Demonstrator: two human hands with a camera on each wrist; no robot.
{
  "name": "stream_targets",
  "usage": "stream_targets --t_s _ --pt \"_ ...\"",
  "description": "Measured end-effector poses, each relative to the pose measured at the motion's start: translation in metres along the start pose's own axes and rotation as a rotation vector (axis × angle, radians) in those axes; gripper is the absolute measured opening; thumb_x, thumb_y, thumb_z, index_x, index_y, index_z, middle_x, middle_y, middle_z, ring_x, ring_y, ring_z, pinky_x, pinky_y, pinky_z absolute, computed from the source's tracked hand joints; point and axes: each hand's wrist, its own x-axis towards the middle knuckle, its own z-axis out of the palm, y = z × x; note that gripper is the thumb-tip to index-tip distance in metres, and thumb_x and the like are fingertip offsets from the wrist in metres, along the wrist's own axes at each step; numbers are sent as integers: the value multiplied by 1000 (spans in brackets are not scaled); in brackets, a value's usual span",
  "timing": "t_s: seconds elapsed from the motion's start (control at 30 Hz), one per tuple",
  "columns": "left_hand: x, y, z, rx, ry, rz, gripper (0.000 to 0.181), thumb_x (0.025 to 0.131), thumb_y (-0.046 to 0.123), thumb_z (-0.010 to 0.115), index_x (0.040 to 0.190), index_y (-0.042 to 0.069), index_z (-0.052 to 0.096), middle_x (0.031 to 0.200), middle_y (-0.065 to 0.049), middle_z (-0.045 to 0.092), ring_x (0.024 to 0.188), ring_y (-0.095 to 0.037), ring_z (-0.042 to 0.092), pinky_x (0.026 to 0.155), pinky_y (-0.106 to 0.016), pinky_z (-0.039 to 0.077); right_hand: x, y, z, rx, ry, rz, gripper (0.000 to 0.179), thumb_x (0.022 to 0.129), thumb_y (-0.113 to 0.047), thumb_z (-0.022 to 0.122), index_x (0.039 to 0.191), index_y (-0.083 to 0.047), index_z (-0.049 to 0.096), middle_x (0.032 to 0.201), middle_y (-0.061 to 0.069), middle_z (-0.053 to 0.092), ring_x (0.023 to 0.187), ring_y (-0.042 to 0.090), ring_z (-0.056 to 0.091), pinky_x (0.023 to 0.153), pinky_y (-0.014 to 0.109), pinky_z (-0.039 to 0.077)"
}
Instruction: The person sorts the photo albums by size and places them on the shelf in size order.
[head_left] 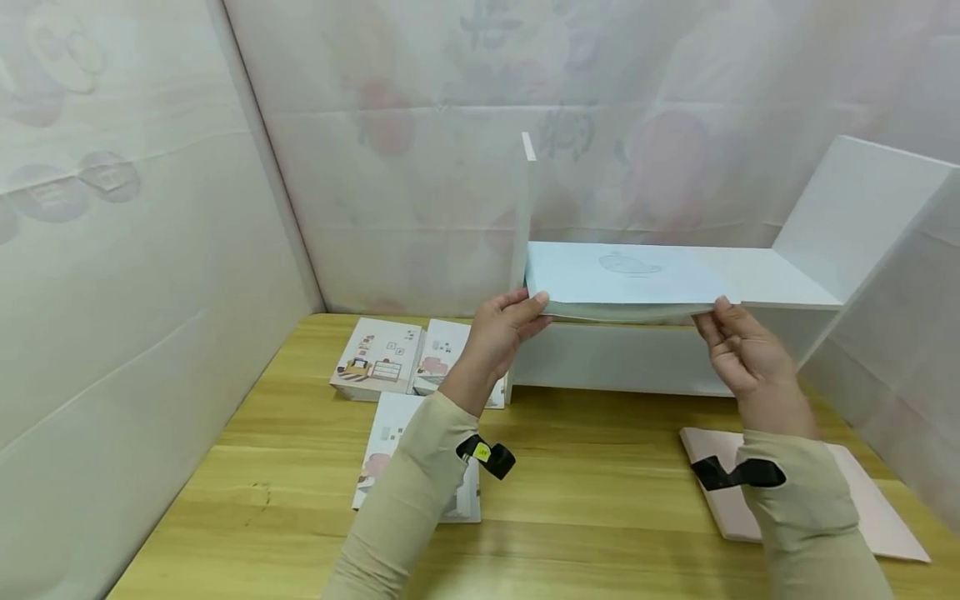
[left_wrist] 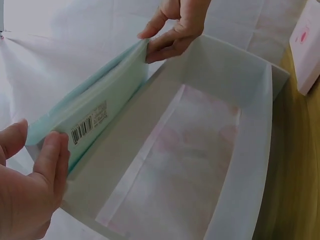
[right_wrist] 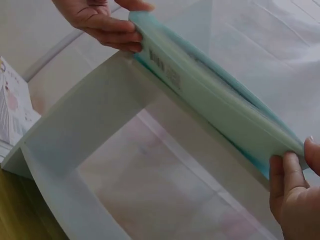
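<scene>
A light blue folder (head_left: 622,275) with a whale-like drawing on its cover lies flat over the upper board of a white shelf (head_left: 787,271). My left hand (head_left: 498,337) pinches its near left corner, thumb on top and fingers below. At the near right corner my right hand (head_left: 750,350) pinches it the same way. Seen in the left wrist view, the folder's spine (left_wrist: 90,127) bears a barcode, and its cover stands slightly apart from the inside. The right wrist view shows the folder (right_wrist: 210,95) along the shelf board's edge; whether it fully rests there I cannot tell.
Left of the shelf, white books (head_left: 378,358) with printed room pictures lie on the wooden table (head_left: 277,467). Another such book (head_left: 382,433) is partly behind my left sleeve. A pale pink folder (head_left: 862,500) lies under my right forearm. Upright white panels (head_left: 862,208) bound the shelf.
</scene>
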Motion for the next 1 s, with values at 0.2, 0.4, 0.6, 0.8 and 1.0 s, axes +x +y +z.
stream_targets --t_s 0.2,0.4,0.6,0.8,1.0 --pt "6 -2 -2 -4 50 16 48 87 11 67 125 -11 49 120 -18 51 99 -32 61 80 -29 51 8 4 3 -98 176 -35 6 87 11 55 91 8 58 89 15 56 81 30 62 81 33 51" --pt "8 -3 0 23 108 11 37 84 21 69 108 -6 63 87 -18 66 80 -24 67 73 -28 53 12 8 7 -262 218 -18 5 86 3 61 85 6 65 80 17 60 74 29 65 70 32 54" --pt "10 -6 8 -39 168 36 31 86 20 67 97 -9 64 76 -15 65 70 -20 67 71 -29 53 15 9 8 -320 249 -18 8 86 2 61 84 7 67 75 20 64 70 28 67 64 30 55" --pt "14 -9 16 -101 230 77 22 87 14 66 92 -7 63 77 -16 66 69 -18 67 70 -27 53 19 9 12 -277 248 -42 7 85 9 60 85 11 66 78 23 64 76 30 67 71 29 53" --pt "13 -11 19 -110 296 83 19 86 13 68 95 -4 66 81 -18 67 71 -21 68 68 -28 54 22 14 16 -417 354 -145 3 80 5 67 83 5 68 73 19 66 66 26 67 61 29 54"
